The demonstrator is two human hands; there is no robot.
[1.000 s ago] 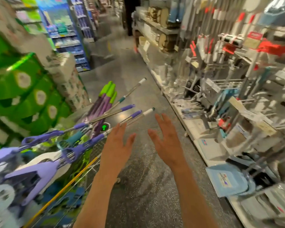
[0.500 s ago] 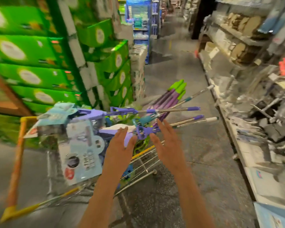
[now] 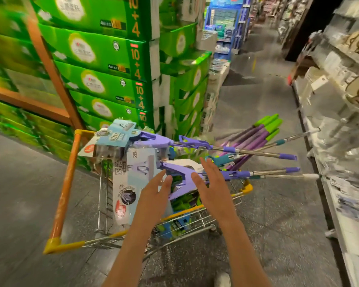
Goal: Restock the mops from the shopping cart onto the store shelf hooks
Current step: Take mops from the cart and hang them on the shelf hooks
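One shopping cart (image 3: 66, 183) holds roughly seven mops (image 3: 232, 151), the bundle too tangled to count surely; two hands (image 3: 153, 195) reach over it.

At your ten o'clock you have stacked green cartons (image 3: 95, 52) marked "10 + 4", crossed by an orange rack beam (image 3: 50, 65). At twelve o'clock a blue display stand (image 3: 224, 27) closes the grey speckled floor (image 3: 263, 214) of the aisle.

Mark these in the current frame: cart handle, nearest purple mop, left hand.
cart handle (image 3: 65, 185): head view, middle of the orange bar.
nearest purple mop (image 3: 179, 172): head view, purple frame near its head.
left hand (image 3: 153, 195): head view, back of hand.
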